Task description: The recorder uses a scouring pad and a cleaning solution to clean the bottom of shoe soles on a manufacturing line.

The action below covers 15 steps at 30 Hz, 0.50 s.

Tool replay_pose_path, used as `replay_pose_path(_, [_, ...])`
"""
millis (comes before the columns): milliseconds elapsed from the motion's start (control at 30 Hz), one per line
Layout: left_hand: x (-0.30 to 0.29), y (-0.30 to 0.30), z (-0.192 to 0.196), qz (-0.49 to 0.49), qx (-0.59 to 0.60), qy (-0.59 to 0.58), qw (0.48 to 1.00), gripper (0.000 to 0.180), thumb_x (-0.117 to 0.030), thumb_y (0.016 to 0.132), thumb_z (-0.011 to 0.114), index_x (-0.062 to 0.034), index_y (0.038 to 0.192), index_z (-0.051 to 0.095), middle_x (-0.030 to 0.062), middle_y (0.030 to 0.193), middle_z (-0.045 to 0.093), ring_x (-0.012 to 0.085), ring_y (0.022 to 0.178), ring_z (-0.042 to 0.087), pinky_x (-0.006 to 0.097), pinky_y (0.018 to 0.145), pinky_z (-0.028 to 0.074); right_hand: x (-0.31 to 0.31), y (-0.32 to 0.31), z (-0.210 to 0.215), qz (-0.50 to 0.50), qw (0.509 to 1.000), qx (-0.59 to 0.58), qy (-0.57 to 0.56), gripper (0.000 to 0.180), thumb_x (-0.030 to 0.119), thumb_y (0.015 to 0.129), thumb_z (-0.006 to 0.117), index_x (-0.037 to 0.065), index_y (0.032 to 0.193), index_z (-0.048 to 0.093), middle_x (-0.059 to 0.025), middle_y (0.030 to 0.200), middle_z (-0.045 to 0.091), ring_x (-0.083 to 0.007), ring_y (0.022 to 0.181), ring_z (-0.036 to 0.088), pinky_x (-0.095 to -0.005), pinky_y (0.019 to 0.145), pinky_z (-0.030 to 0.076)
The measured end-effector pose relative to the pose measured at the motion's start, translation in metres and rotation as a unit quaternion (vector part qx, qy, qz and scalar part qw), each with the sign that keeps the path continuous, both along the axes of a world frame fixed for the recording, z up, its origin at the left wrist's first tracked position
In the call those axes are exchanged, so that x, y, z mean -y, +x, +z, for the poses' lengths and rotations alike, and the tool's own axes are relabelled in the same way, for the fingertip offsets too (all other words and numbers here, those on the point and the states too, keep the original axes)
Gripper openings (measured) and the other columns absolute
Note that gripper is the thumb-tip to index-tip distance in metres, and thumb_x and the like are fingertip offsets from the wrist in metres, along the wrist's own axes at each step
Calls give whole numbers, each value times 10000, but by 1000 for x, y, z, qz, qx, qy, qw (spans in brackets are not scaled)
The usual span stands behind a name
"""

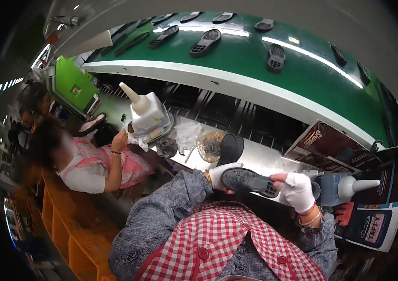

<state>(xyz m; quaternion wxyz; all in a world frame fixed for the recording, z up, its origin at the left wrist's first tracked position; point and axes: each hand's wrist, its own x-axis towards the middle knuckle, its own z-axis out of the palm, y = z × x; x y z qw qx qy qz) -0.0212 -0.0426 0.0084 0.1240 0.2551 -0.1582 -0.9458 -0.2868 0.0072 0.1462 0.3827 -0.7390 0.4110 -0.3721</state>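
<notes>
My left hand [222,177], in a white glove with bare fingertips, grips the rounded end of a dark grey shoe sole [248,181] over my lap. The sole's other end, with its grid of hollows, points right. There my right hand [298,191], gloved the same way, is closed with its fingertips at the sole's edge. A thin pale piece shows between these fingers, but I cannot make out what it is. Just beyond the sole, dark soles [231,148] lie on the bench. Beside my right hand is a translucent bottle [331,188] with a white spout.
A green conveyor belt [241,44] carrying several soles runs beyond the white bench [264,161]. Plastic bags [210,144] and a white spouted container [148,114] stand left. A co-worker [96,159] sits there, holding a small brush. Printed boxes [332,147] stand right; an orange crate [75,239] is lower left.
</notes>
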Motion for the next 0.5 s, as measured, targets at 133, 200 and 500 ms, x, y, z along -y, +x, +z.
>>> replay_pose_path(133, [-28, -3, 6, 115, 39, 6, 993, 504, -491, 946, 374, -61, 1140, 552, 123, 861, 640, 251, 617, 604, 338, 482, 458, 28, 62, 74, -7, 981, 163, -107, 289, -56, 808, 627, 1, 1091, 646, -107, 997, 684, -156, 814, 659, -258, 732, 522])
replay_pose_path(200, [-28, -2, -4, 91, -12, -54, 994, 514, -481, 956, 352, -52, 1182, 523, 137, 908, 637, 293, 658, 617, 368, 533, 486, 23, 78, 91, -25, 976, 161, -148, 322, -36, 782, 645, 17, 1100, 634, -123, 986, 679, -208, 825, 668, -264, 737, 518])
replay_pose_path(500, [-24, -13, 46, 100, -40, -37, 994, 614, -463, 920, 457, -6, 1328, 423, 219, 1213, 559, 342, 975, 621, 493, 831, 516, -39, -31, -1, -413, 821, 389, -70, 216, 64, 947, 515, 19, 1146, 586, -66, 920, 654, -110, 746, 643, -190, 614, 471])
